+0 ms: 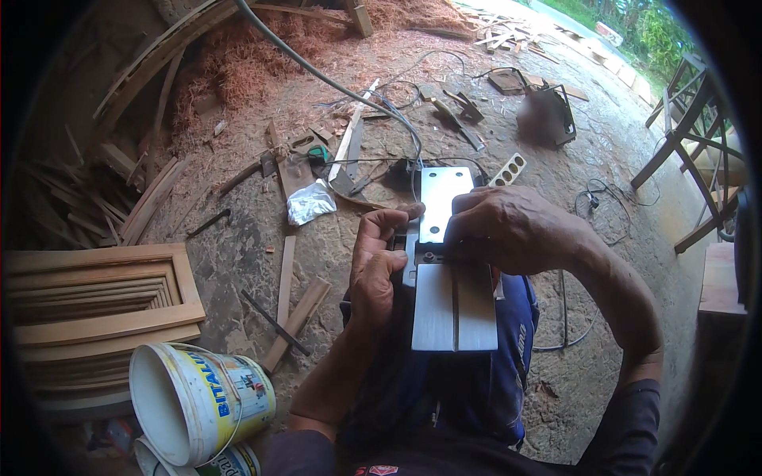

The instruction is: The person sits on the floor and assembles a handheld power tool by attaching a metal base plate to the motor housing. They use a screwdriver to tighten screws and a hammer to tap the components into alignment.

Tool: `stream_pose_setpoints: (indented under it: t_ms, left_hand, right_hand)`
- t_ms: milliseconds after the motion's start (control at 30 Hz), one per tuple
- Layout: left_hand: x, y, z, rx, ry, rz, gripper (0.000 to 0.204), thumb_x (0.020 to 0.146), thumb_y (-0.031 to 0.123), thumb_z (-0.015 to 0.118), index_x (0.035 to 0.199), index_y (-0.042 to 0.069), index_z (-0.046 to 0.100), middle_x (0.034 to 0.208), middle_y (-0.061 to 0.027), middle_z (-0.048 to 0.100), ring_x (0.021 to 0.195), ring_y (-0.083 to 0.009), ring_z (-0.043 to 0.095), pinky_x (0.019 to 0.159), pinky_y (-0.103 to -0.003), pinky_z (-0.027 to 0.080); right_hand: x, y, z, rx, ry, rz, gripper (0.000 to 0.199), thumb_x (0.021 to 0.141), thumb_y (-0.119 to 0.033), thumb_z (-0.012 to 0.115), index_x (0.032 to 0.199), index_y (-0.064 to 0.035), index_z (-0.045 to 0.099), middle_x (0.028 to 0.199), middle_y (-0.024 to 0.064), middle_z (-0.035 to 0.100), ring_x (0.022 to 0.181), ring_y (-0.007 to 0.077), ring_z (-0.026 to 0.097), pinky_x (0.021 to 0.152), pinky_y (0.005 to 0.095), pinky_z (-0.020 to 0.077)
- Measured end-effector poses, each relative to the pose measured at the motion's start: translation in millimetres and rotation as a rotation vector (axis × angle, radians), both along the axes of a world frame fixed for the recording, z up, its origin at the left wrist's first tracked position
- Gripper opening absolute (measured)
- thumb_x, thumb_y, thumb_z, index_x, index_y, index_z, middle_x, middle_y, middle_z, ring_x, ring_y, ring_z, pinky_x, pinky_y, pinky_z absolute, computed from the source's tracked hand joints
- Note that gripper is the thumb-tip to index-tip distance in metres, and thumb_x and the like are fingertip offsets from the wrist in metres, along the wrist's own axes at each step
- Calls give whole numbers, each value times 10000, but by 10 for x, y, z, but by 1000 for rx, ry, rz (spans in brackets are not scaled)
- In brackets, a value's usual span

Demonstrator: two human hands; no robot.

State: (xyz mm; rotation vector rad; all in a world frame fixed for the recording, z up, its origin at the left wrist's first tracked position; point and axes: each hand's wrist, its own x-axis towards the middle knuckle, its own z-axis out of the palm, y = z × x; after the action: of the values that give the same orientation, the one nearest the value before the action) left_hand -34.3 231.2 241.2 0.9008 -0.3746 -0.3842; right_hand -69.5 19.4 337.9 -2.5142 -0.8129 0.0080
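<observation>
Centrally, tool: a flat silver metal planer base (454,305) is held sole-up over the lap, just above the blue trousers (484,381).
Left hand (375,266): fingers are curled round the tool's left edge, thumb laid along its upper plate.
Right hand (508,230): fingers are closed over the middle slot; what is pinched beneath probably cannot be told.
Surroundings: a white plastic bucket (190,401) lies lower left, beside a stacked wooden louvre frame (95,309).

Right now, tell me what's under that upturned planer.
The planer rests over the person's lap in blue trousers, gripped by the left hand and right hand. Its body beneath the metal sole is hidden.
</observation>
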Motion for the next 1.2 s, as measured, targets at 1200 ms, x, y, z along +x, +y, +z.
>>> stream_pose_setpoints:
  t_ms: [1200]
  left_hand:
    - [336, -53, 76, 133, 122, -68, 321, 823, -44, 472, 1108, 27, 601, 976, -61, 590, 848, -91, 561, 790, -224, 489]
  right_hand:
    - [-266, 75, -974, 932, -155, -576, 184, 957, -182, 613, 963, 2, 622, 954, 73, 599, 898, 140, 589, 810, 296, 492]
